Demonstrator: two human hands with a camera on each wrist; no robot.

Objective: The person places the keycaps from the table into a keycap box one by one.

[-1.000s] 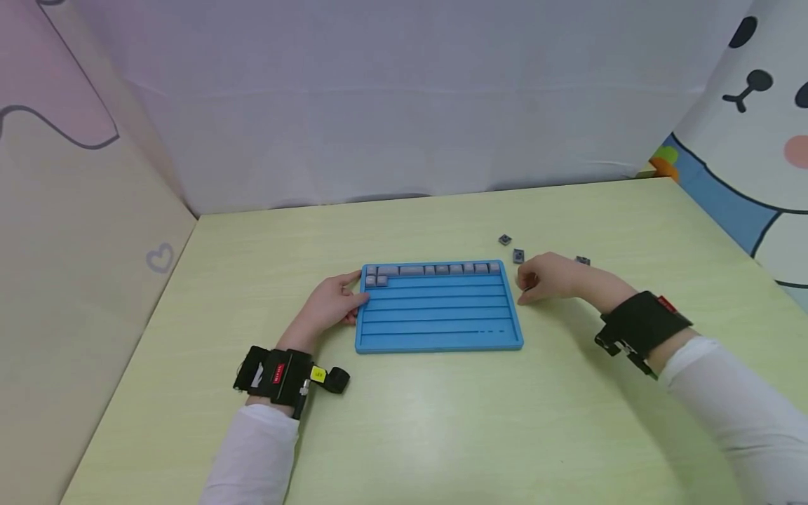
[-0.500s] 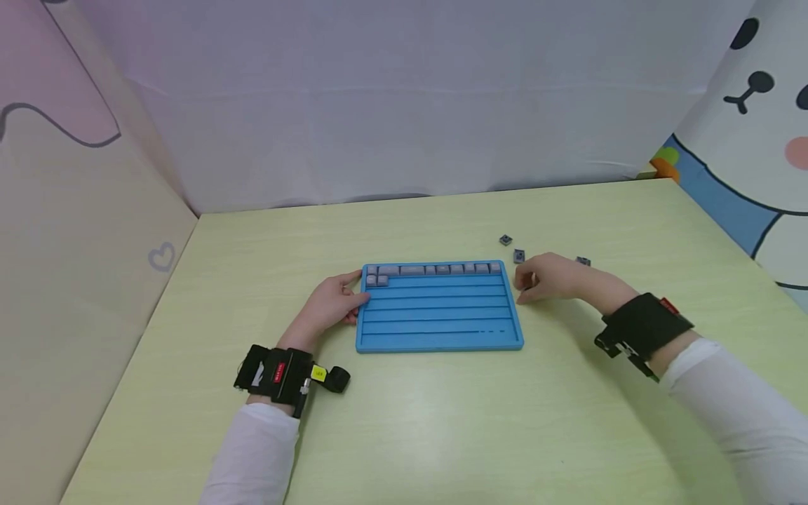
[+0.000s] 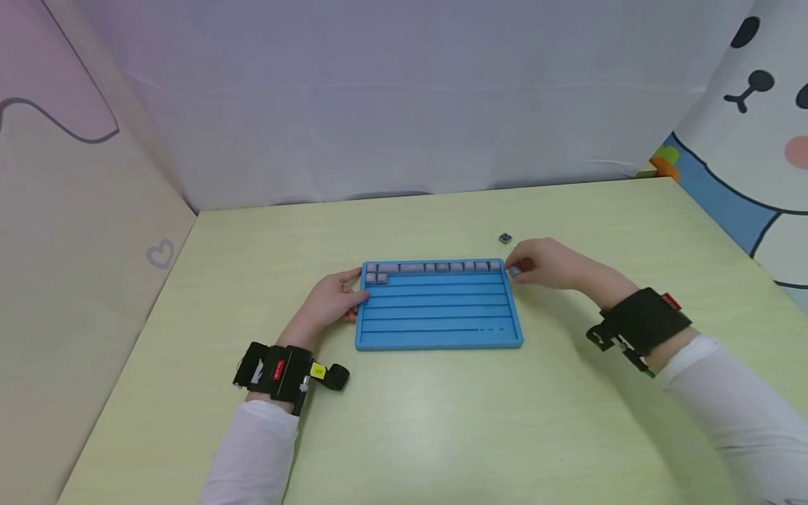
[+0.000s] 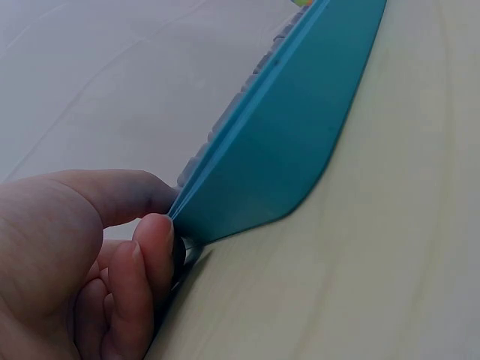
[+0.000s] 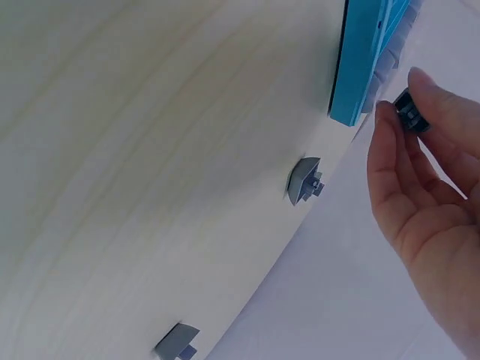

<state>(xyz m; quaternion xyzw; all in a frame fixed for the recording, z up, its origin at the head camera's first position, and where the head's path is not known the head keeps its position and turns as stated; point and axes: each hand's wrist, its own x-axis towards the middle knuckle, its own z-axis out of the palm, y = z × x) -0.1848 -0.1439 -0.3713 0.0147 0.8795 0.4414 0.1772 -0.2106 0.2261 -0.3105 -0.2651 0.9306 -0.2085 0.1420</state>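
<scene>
Keycap sat pinched in right hand, just right of tray near its far corner. Tray's long axis ran left-right; left hand gripped the opposite edge.

Pale wood-grain table; blue ridged tray resting on it; grey keycap near tray, underside up; another grey keycap farther off.
</scene>
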